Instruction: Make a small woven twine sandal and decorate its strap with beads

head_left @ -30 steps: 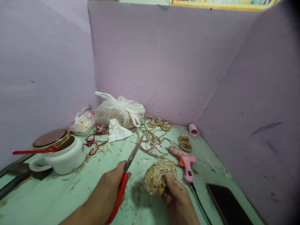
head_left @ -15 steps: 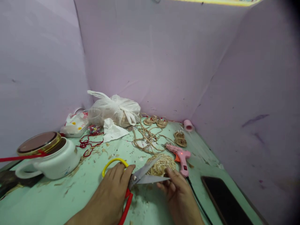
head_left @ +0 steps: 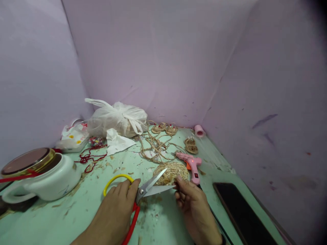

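My left hand (head_left: 118, 207) is wrapped round a pair of scissors (head_left: 143, 191) with one yellow and one red handle. The blades are spread and point right, overlapping the near edge of a flat, oval coil of braided straw rope (head_left: 175, 168). At the coil's near right edge, my right hand (head_left: 192, 204) pinches the rim between thumb and fingers, close to the lower blade's tip. Just behind that hand lies a pink glue gun (head_left: 191, 163) with a small light lit. Loose straw cord (head_left: 155, 146) is tangled beyond the coil.
A black phone (head_left: 242, 211) lies at the right. On the left stands a white cup (head_left: 61, 180) with a gold-rimmed lid (head_left: 28, 161). Red yarn (head_left: 89, 156), a white plastic bag (head_left: 117, 117), small woven soles (head_left: 191, 145) and a pink roll (head_left: 199, 131) are farther back.
The view has shifted slightly, so most things sit further left. The scissors stay spread at the coil, and both hands keep their hold.
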